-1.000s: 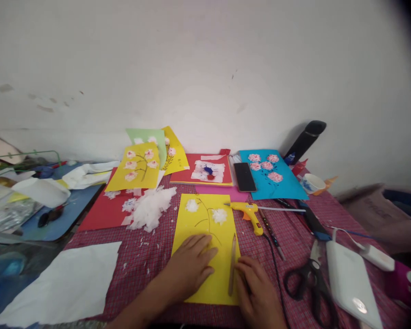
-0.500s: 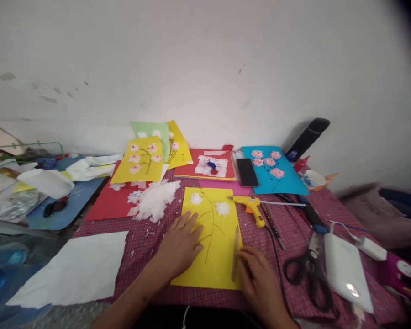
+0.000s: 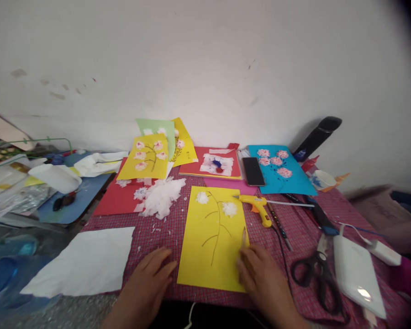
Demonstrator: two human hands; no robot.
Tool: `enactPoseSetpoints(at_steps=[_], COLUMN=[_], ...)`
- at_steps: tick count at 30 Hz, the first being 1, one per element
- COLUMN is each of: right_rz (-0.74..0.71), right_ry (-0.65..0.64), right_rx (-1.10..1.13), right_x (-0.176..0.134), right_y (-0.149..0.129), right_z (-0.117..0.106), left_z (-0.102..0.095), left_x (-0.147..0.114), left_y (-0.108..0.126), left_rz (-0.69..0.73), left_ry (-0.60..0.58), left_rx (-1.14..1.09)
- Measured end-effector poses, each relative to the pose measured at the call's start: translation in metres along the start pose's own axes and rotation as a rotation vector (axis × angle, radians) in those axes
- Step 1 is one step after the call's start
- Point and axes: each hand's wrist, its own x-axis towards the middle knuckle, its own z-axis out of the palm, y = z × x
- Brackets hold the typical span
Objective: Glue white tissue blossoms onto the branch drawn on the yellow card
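Observation:
A yellow sheet (image 3: 198, 265) lies in front of me with a drawn branch and two fluffy white paper flowers (image 3: 229, 209) near its top. My right hand (image 3: 265, 283) is at the sheet's lower right edge, its fingers closed over a pencil (image 3: 244, 235); only the pencil's pointed end shows. To the left of the sheet, my left hand (image 3: 149, 281) is low over the checked cloth, empty, its fingers loosely stretched. A yellow glue gun (image 3: 256, 204) with a white glue stick in its back lies with its nozzle over the sheet's top right corner.
Torn white paper (image 3: 162, 196) is heaped beyond my left hand, near a large white sheet (image 3: 89, 260). Scissors (image 3: 318, 269) and a white power bank (image 3: 358, 269) lie at right. Finished flower cards (image 3: 145, 160), a phone (image 3: 253, 171) and a small bowl (image 3: 324, 179) stand further back.
My left hand has come off the yellow sheet, back and left onto the cloth side. My right hand has moved over the pencil and closed on it. The view has shifted slightly.

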Motion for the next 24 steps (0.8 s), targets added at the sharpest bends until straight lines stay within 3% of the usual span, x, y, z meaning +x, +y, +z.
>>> enactPoseSetpoints(at_steps=[6,12,15,18,24], right_rz=[0.086,0.091,0.026,-0.053,-0.069], right_ry=[-0.166,-0.155,-0.097,0.022,0.226], right_rx=[-0.237,-0.229,-0.097,0.091,0.216], right_x=[0.018,0.018,0.012,-0.002,-0.030], right_y=[-0.012,0.001,0.010,0.016,0.016], right_z=[-0.006,-0.003,-0.003,-0.005,-0.004], left_z=[0.000,-0.003,-0.009,-0.012,0.003], left_x=[0.011,0.022,0.026,0.030,0.030], left_y=[-0.002,0.020,0.035,0.043,0.045], left_rz=[-0.117,0.026,0.152,0.187,0.186], left_ry=[-0.009,-0.051,-0.182,-0.286,-0.281], left_rx=[-0.119,-0.178,-0.222,-0.261,-0.220])
